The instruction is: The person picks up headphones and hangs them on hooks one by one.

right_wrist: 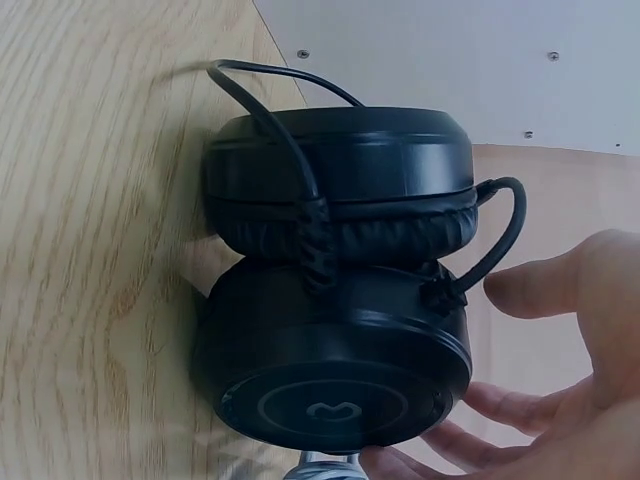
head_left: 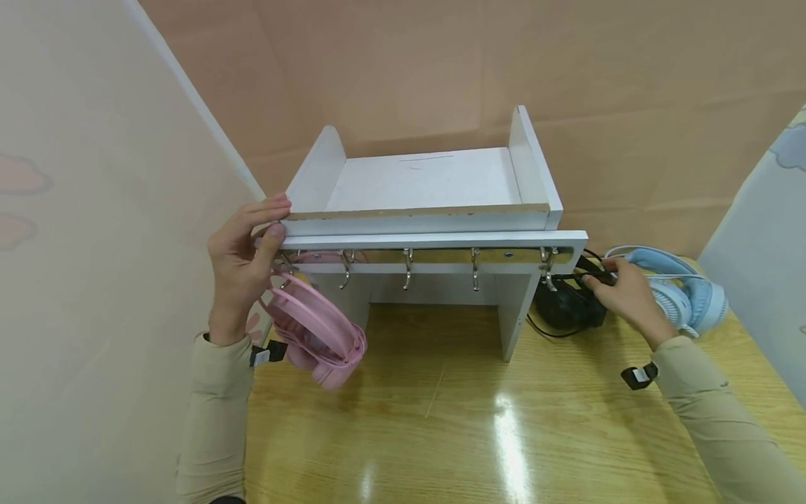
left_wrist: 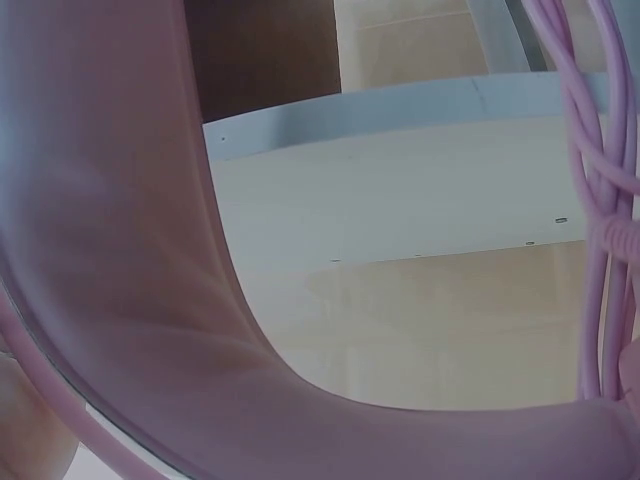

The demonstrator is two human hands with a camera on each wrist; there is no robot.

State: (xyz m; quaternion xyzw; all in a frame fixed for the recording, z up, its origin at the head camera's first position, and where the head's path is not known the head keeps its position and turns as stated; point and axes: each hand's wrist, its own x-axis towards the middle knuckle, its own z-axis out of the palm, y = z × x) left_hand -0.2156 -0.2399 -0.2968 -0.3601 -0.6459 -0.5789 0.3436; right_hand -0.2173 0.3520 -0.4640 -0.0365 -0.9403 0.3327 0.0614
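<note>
My left hand (head_left: 242, 248) grips the left end of a white shelf rack (head_left: 434, 222), fingers on the upper edge and thumb at the front board. Just below it, pink headphones (head_left: 317, 325) hang tilted at the leftmost hook. Their padded headband (left_wrist: 130, 250) and bundled pink cable (left_wrist: 600, 210) fill much of the left wrist view. On the right, my right hand (head_left: 630, 294) reaches to black headphones (head_left: 569, 304) on the table beside the rack. Thumb and fingers are spread apart around their edge in the right wrist view, where the ear cups (right_wrist: 340, 350) rest together.
Light blue headphones (head_left: 686, 297) lie on the wooden table (head_left: 403, 420), right of the black pair. Several metal hooks (head_left: 408, 269) run along the rack's front board. A wall (head_left: 113, 245) stands close on the left, another (head_left: 768, 280) on the right.
</note>
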